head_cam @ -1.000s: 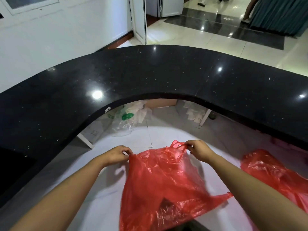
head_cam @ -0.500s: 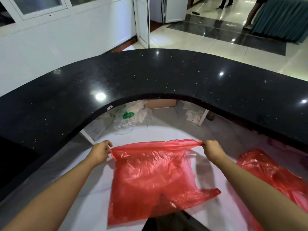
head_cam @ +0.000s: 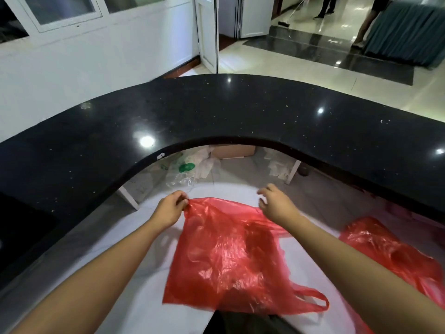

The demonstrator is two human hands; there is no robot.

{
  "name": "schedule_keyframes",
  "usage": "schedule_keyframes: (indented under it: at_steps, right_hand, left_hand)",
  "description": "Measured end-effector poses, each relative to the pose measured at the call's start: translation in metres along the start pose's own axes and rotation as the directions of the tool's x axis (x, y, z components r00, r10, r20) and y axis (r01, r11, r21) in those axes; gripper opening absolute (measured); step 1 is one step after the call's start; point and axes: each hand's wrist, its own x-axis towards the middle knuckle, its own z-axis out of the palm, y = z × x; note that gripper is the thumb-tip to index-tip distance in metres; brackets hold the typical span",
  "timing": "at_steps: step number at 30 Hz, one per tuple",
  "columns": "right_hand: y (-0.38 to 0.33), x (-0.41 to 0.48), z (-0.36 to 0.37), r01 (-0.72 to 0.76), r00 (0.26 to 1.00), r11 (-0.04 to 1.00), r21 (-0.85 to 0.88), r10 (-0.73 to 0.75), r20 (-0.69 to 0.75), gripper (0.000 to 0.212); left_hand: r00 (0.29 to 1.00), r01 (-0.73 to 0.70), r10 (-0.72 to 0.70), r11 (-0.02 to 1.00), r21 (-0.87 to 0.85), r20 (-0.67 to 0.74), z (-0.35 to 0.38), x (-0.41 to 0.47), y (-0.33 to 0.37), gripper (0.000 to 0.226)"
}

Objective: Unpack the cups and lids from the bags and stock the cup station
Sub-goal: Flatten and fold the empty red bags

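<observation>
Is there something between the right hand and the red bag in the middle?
Nothing visible does. The right hand is open at the red bag, by its far edge, with nothing between them. The left hand pinches its other far corner.

Under the black counter (head_cam: 216, 112), a cardboard box (head_cam: 234, 151) is half hidden by its inner edge. Nearer than the counter, a dark patch inside the red bag (head_cam: 216, 261) cannot be identified, and a second red bag (head_cam: 390, 251) runs out of view. Beyond it, a person (head_cam: 366, 25) shows legs only.
</observation>
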Motion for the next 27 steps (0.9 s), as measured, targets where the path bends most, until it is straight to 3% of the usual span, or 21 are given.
schedule_keyframes:
  at_steps: [3,6,10,13,15,17,20,25,27]
  right_hand:
    - [-0.064,0.011,0.010,0.177,0.975,0.979,0.102,-0.189,0.117,0.045]
    - [-0.111,0.018,0.026,0.199,0.961,0.959,0.202,-0.231,0.151,0.061]
    - [-0.127,0.024,0.042,0.223,0.969,0.953,0.204,-0.240,0.065,0.020]
    - [-0.121,0.026,0.047,0.247,0.966,0.934,0.258,-0.257,0.008,0.013]
    - [-0.114,0.029,0.044,0.245,0.968,0.929,0.279,-0.250,-0.018,0.013]
    - [-0.108,0.033,0.038,0.213,0.976,0.931,0.298,-0.217,-0.020,0.013]
    - [-0.102,0.040,0.028,0.175,0.983,0.928,0.328,-0.182,-0.009,0.014]
    - [-0.092,0.051,0.013,0.101,0.995,0.917,0.385,-0.090,-0.048,0.017]
    - [-0.085,0.056,0.010,0.077,0.996,0.916,0.394,-0.057,-0.061,0.019]
  left_hand:
    - [0.997,-0.066,0.066,0.998,-0.021,0.030,0.004,0.000,0.017,0.014]
    - [0.994,-0.099,0.104,0.989,-0.114,0.044,0.003,-0.004,0.029,0.012]
    - [0.993,-0.080,0.100,0.956,-0.281,0.057,0.002,-0.017,0.029,0.013]
    - [0.975,0.028,0.025,0.973,-0.230,0.222,0.005,-0.031,-0.003,0.030]
    - [0.925,0.134,-0.053,0.972,-0.192,0.376,0.009,-0.043,-0.025,0.043]
    - [0.864,0.231,-0.106,0.952,-0.200,0.492,0.012,-0.056,-0.039,0.043]
    - [0.806,0.252,-0.129,0.958,-0.138,0.577,0.018,-0.068,-0.054,0.042]
    - [0.911,0.224,-0.194,0.974,-0.041,0.365,0.020,-0.078,-0.066,0.013]
    - [0.942,0.242,-0.222,0.969,-0.050,0.253,0.013,-0.077,-0.065,0.013]
